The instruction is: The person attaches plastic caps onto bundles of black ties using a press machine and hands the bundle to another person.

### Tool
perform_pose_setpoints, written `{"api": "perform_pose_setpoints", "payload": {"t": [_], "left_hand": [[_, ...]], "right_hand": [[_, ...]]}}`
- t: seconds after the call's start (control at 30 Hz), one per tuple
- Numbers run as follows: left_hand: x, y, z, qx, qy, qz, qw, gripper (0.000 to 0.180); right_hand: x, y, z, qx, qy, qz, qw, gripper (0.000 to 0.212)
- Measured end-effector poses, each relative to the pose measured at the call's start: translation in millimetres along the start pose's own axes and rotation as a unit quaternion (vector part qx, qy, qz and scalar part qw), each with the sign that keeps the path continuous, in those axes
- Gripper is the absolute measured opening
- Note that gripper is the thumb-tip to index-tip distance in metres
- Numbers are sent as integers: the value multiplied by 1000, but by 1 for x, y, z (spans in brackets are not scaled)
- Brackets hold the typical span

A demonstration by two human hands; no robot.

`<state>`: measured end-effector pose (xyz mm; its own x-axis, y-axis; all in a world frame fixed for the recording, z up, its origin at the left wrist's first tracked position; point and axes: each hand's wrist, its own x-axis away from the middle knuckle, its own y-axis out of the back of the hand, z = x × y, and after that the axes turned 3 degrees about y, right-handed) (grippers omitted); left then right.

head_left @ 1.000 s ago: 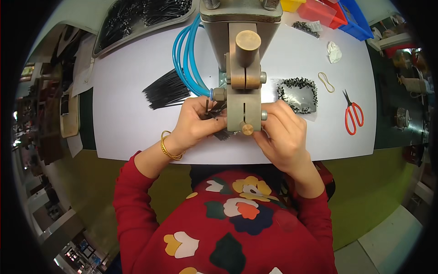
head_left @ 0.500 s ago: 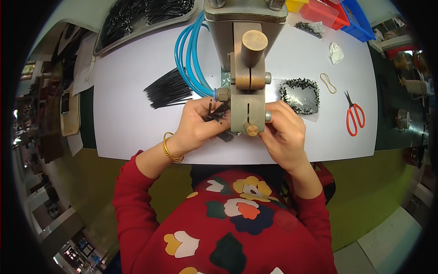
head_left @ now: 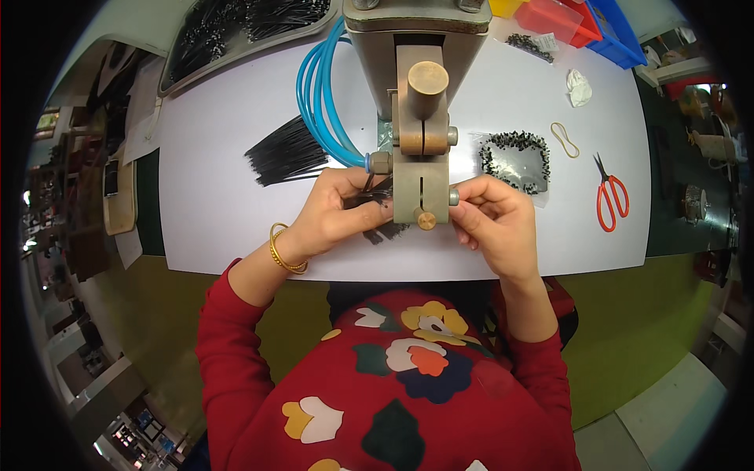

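Over the bench [head_left: 220, 228], the left hand [head_left: 334, 210] keeps its grip closed around black strands [head_left: 386, 233], just left of a metal press [head_left: 408, 184] that blocks my view between the hands. The right hand [head_left: 501, 228] bunches its fingertips beside the press; contents, cannot tell. Blue tubing [head_left: 339, 146] loops behind the left hand. White label [head_left: 546, 42], upper right: illegible from here.

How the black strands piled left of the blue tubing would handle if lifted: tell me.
The black strands look fairly stiff, since most lie nearly straight. Being so thin, each is probably light. No tie shows around them, so they would likely slip apart.
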<state>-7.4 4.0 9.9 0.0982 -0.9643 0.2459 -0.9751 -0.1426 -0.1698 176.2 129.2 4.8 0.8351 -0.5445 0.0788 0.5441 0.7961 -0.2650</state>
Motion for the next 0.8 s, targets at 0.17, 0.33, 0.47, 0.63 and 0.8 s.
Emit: {"api": "perform_pose_setpoints", "payload": {"t": [0.17,0.33,0.47,0.63,0.8], "left_hand": [[0,3,6,49,-6,26,998,30],[-2,2,7,66,-5,29,997,28],[0,-1,3,74,24,33,996,28],[2,0,8,39,14,5,999,24],[-1,1,18,48,11,-27,998,19]], "right_hand": [[-6,11,-3,-260,-126,101,952,7],[-5,5,-4,-288,-106,122,944,6],[1,-9,-9,-49,68,4,996,6],[4,-18,-17,66,149,-37,986,7],[2,-23,-19,123,206,-55,969,8]]}}
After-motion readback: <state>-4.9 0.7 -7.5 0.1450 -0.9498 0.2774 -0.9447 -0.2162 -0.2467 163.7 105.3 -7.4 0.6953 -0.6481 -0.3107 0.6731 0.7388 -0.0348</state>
